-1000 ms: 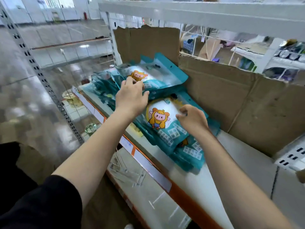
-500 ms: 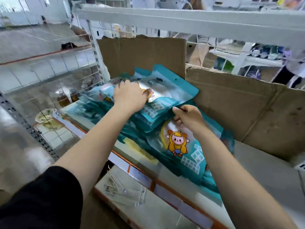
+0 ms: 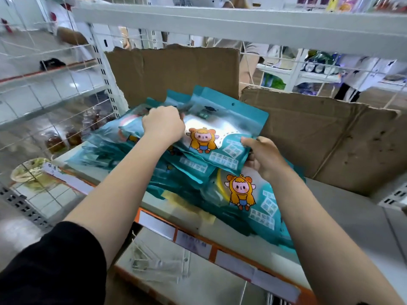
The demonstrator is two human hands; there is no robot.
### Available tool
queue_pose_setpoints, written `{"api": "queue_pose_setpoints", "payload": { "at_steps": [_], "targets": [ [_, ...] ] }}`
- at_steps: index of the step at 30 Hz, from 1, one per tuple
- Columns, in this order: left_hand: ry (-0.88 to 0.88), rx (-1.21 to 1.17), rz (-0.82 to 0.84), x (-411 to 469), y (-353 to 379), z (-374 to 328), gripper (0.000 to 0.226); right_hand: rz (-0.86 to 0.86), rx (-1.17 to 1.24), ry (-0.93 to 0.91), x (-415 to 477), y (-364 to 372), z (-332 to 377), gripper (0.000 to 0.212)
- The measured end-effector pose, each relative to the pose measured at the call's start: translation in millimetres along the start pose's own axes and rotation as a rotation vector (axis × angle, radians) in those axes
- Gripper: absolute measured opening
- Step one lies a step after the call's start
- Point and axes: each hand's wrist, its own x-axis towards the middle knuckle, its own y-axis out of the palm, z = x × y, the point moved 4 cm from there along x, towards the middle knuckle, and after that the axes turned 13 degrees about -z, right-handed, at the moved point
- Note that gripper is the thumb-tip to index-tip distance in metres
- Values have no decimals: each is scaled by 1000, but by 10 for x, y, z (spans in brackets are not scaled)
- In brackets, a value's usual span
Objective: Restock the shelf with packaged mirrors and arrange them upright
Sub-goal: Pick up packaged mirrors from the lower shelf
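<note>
Several teal mirror packages with a cartoon figure lie stacked and slanted on the white shelf (image 3: 356, 219). My left hand (image 3: 163, 123) grips the upper left part of the top mirror package (image 3: 222, 133), fingers curled over its edge. My right hand (image 3: 263, 158) pinches that same package at its lower right corner. The package is tilted, its top edge toward the cardboard. Below it another mirror package (image 3: 246, 199) lies flat near the shelf's front edge, its cartoon facing up.
Brown cardboard sheets (image 3: 319, 137) line the shelf's back against a wire grid. An upper white shelf (image 3: 242, 25) hangs overhead. The front rail (image 3: 198, 238) carries orange trim and price labels. Clear hooks (image 3: 158, 265) lie on the lower shelf. The shelf's right part is bare.
The top package has been lifted and slid right, showing its cartoon. My right hand moved from the lower package's top edge to the upper package's lower right corner.
</note>
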Motion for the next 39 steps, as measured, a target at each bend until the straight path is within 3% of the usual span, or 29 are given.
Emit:
{"api": "queue_pose_setpoints", "payload": {
  "at_steps": [2, 7, 14, 18, 25, 27, 30, 35, 39],
  "targets": [
    [5, -17, 31, 4, 38, -17, 27, -26, 30, 28, -26, -54, -9, 7],
    [2, -66, 190, 66, 310, 94, 44, -144, 98, 62, -70, -215, -129, 9],
    [-73, -58, 226, 150, 292, 140, 76, -111, 4, 63, -81, -331, -157, 27],
    [-60, -109, 250, 160, 281, 110, 72, -138, -14, 23, -83, -377, -184, 24],
    [-118, -238, 126, 63, 141, 84, 71, -146, -53, 35, -78, -292, -214, 33],
    [-141, -343, 77, 54, 20, 62, 55, -138, -50, 32, -89, -267, -208, 32],
    [-182, -535, 24, 93, -76, 64, 11, -141, -28, 16, -68, -284, -215, 33],
    [-294, -830, 71, -19, -124, 101, 18, -144, 15, 9, -113, -290, -171, 30],
    [-388, -1006, 243, -195, -130, 140, 24, -168, 60, -34, -131, -386, -79, 21]
  ]
}}
